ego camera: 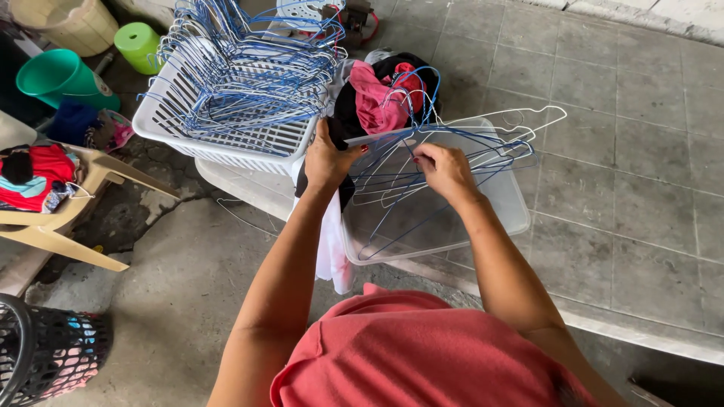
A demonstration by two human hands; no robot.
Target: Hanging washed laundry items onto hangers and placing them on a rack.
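Observation:
My left hand (328,158) grips a black garment (343,120) at the near rim of a clear plastic bin (513,211). A white cloth (332,245) hangs down below that hand. My right hand (445,172) is closed on a bunch of blue and white wire hangers (467,147) lying across the top of the bin. Behind the hands sits a heap of pink, red and black clothes (388,94).
A white slatted basket (219,136) piled with several blue wire hangers (249,60) stands at the left. A beige plastic chair (68,218) holds red clothes. Green buckets (64,75) are far left, a black mesh basket (45,350) bottom left.

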